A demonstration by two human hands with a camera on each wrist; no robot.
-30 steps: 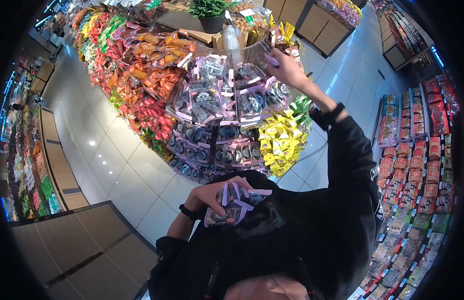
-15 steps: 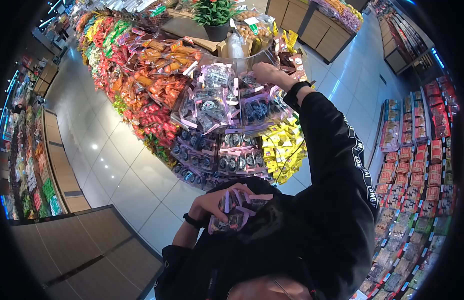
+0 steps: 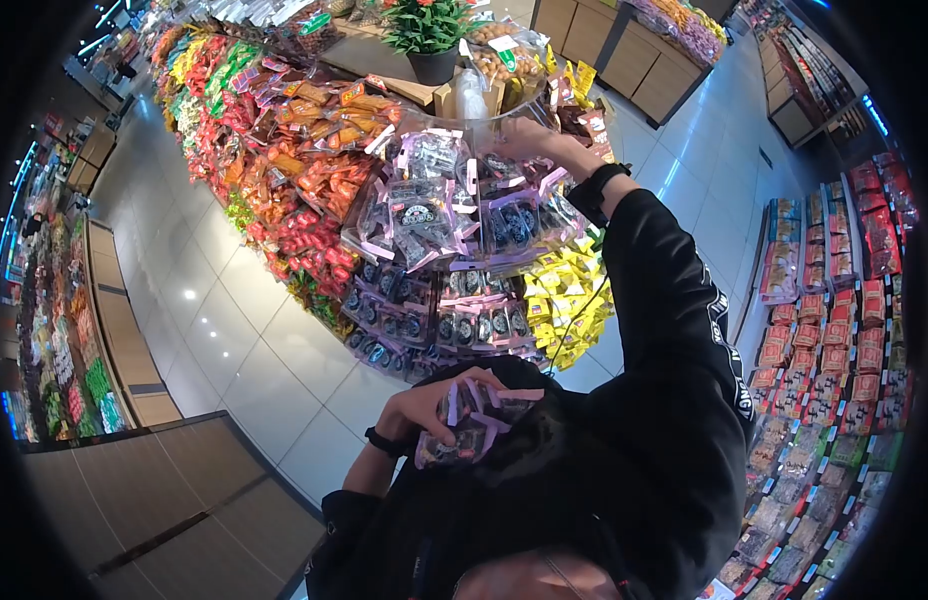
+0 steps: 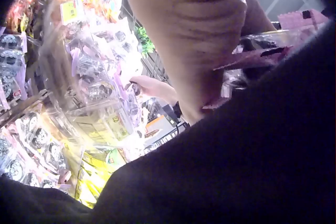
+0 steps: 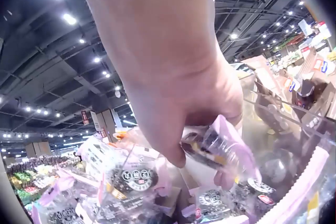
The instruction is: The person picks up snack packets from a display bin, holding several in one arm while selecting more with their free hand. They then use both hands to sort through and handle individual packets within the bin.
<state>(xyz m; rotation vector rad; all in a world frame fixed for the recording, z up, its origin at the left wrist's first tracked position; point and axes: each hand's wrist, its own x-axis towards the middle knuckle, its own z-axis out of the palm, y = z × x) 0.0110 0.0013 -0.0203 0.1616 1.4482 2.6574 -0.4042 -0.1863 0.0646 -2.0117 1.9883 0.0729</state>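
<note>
Against the front of the black jacket, my left hand (image 3: 421, 407) holds several small clear packets (image 3: 452, 446) with purple edges and dark contents. Part of that bundle shows past the wrist in the left wrist view, mostly hidden by the dark sleeve. At the far side of the display, my right hand (image 3: 529, 138) reaches down into a clear-walled bin. In the right wrist view its thumb and fingers pinch one purple-edged packet (image 5: 226, 148). Directly below lie more such packets, one with a round dark label (image 5: 137, 179).
Orange snack packs (image 3: 329, 130) fill the bin to the left. Yellow packets (image 3: 569, 300) hang at the display's right side. Behind stands a potted plant (image 3: 431, 60). A clear bin wall (image 3: 494, 130) curves close to my right hand. Packed shelves (image 3: 844, 350) line the right.
My right hand has moved left and lower into the bin since a second ago. The left hand keeps its hold on the packets. The head view has shifted slightly.
</note>
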